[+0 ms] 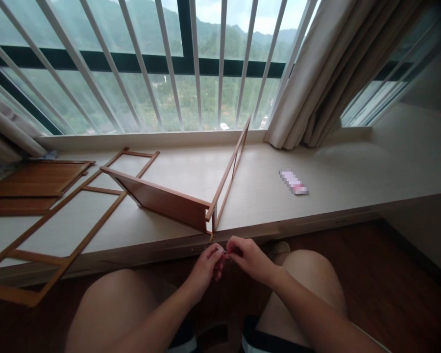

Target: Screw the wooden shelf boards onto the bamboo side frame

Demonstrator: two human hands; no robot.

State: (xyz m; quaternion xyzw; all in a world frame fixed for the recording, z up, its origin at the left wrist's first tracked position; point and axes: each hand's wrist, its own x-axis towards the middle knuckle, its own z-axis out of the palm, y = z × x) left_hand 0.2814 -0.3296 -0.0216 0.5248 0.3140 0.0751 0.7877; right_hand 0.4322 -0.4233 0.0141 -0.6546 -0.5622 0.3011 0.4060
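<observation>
Your left hand point(209, 262) and right hand point(249, 256) were nearly together below the ledge's front edge, fingers curled and fingertips pinched closed on a small metallic piece point(225, 252) between them, too small to identify. Just beyond them, a wooden panel point(161, 202) stood on edge on the ledge point(334, 179), its near end meeting an upright wooden frame point(228, 169) at a corner. That pairing looked like the part already brought together, though you couldn't tell from here whether the joint was fastened; the panel's far end had no upright frame against it. Further left, a second frame point(95, 231) lay flat, jutting past the front edge, and flat wooden panels point(33, 179) lay beside it; these seemed unjoined. So, by appearance, you were at an early stage, with most pieces loose.
</observation>
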